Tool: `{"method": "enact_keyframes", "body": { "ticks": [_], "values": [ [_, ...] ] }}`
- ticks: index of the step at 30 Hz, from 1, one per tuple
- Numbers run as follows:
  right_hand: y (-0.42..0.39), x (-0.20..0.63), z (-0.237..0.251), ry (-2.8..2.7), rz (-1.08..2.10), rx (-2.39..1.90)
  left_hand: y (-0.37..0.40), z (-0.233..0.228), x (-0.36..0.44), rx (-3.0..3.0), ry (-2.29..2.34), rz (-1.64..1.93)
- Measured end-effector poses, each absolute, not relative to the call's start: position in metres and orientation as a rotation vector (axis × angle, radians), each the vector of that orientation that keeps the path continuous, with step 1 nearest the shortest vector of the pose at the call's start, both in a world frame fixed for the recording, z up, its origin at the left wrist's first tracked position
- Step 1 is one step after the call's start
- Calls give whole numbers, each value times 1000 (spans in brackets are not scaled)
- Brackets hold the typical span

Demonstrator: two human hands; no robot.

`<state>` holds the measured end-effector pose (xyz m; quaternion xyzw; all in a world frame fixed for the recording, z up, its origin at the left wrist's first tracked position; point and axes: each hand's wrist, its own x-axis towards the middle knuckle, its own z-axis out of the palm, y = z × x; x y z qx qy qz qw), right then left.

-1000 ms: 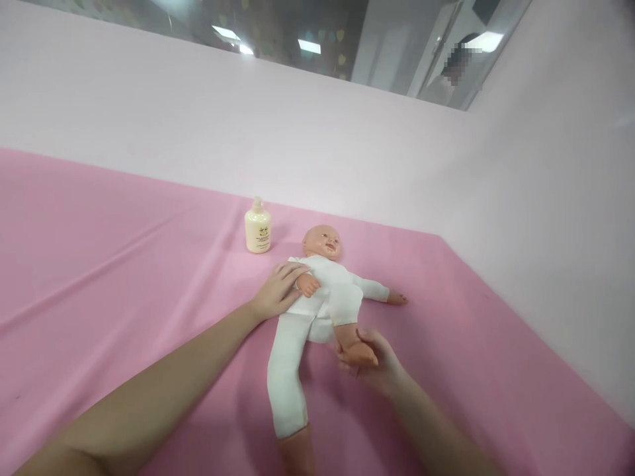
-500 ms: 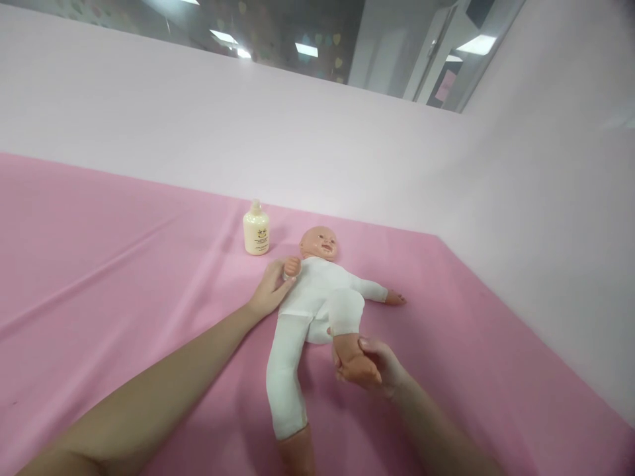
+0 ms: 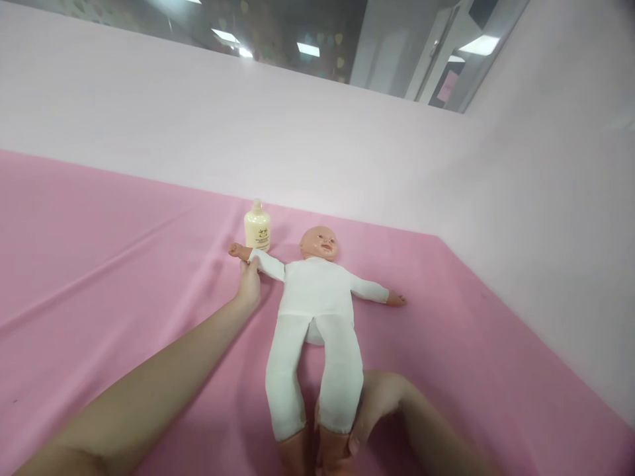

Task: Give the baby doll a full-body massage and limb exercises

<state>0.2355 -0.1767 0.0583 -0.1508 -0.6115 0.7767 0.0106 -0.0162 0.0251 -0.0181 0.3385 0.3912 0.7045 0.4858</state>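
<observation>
Within left fingers (image 3: 253, 266), doll's forearm (image 3: 262, 260); right fingers (image 3: 356, 437), ankle (image 3: 333, 445).

Cannot read print (image 3: 262, 240) on the bottle (image 3: 256, 228), see feet (image 3: 294, 455) past the lower edge, or trace fingers of the right hand (image 3: 376, 400) behind the leg (image 3: 340, 377).

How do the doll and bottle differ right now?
The doll lies on its back; the bottle stands upright. The doll is larger than the bottle. The left hand and right hand hold the doll, not the bottle. Doll and bottle both rest on the pink cloth.
</observation>
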Motion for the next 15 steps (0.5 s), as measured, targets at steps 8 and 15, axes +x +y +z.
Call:
{"method": "enact_keyframes", "body": {
  "ticks": [8,15],
  "values": [
    [-183,236,88,-1777,2501,-491,26,-22,-18,1018,1013,1697],
    [-189,256,48,-1270,2678,-381,2,2,-9,1247,1015,1659]
  ]
}}
